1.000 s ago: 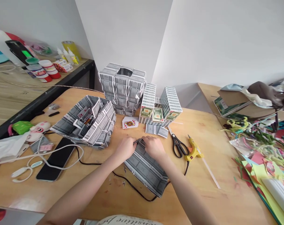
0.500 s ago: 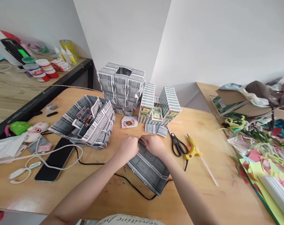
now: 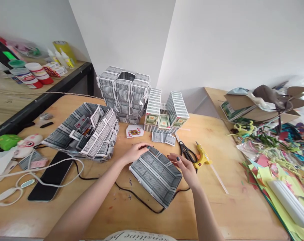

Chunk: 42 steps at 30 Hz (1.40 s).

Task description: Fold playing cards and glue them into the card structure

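A shallow tray made of grey-backed playing cards (image 3: 154, 174) lies on the wooden table in front of me, its inside facing up. At its far left corner, my left hand (image 3: 136, 152) is closed on the rim, and part of its fingers is hidden. My right hand (image 3: 185, 168) is open beside the tray's right wall, fingers apart, with nothing gripped. Beyond the tray are a few loose face-down cards (image 3: 163, 138) and a face-up stack of playing cards (image 3: 134, 131). Black scissors (image 3: 188, 152) and a yellow glue gun (image 3: 202, 157) lie past my right hand.
A larger card basket (image 3: 64, 135) holding cards stands at the left, with a tall card-built box (image 3: 124, 93) behind. Card packs (image 3: 177, 108) are stacked at the back. A phone (image 3: 50, 177) and white cable lie left. Coloured paper scraps (image 3: 264, 180) cover the right side.
Both hands were together, pinching the tray's far corner. My right hand has let go and moved right and toward me, fingers spread; my left hand stays at the corner. The view shifted slightly.
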{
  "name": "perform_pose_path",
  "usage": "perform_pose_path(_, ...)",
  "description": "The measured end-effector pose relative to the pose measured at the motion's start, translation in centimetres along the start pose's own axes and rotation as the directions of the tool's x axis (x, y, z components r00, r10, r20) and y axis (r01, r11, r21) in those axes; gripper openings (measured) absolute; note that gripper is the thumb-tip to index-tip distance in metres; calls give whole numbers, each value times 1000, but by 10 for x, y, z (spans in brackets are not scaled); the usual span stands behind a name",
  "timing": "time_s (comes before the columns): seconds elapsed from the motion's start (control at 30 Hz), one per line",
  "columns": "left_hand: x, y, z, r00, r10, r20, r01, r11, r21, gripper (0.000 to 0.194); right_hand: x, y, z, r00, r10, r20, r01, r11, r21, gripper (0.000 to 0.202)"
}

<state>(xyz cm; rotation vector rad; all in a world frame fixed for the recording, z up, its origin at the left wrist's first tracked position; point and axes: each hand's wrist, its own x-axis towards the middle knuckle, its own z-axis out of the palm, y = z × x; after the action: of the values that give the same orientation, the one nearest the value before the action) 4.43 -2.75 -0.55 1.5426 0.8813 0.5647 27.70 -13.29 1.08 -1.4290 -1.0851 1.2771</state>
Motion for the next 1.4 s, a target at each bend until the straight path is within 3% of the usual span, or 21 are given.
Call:
perform_pose_path(0.13, 0, 0, 7, 997, -19, -79, 21, 999, 26, 32, -9, 8, 17, 993, -32, -111, 19, 992, -121, 42)
perform_pose_path(0.3, 1, 4, 14, 984, -17, -178, 35, 994, 99, 33, -4, 10, 22, 996, -14, -84, -4, 977, -211, 44)
perform_pose_path(0.53, 2, 9, 16, 975, 11, -222, 17, 992, 123, 31, 2, 6, 17, 994, -2, -109, -14, 988, -151, 44)
perform_pose_path(0.77, 3, 13, 14, 976, 38, -213, -14, 994, 112, 30, 10, -6, 17, 999, -7, 31, 12, 985, -174, 45)
perform_pose_path(0.97, 3, 6, 18, 979, 14, -202, 22, 985, 173, 29, 13, -4, 21, 1000, 19, 23, -12, 965, -262, 44)
perform_pose_path(1.2, 6, 5, 25, 988, 7, -156, 6, 996, 83, 35, 13, -6, 22, 999, -4, 53, 18, 962, -271, 39)
perform_pose_path(1.3, 7, 6, 27, 987, 2, -158, 17, 993, 120, 35, 14, -2, 25, 1000, 4, -28, -11, 968, -252, 35)
perform_pose_path(1.4, 8, 6, 28, 980, -13, -198, 34, 994, 102, 34, 13, 7, 29, 964, -24, -267, -15, 990, -144, 29)
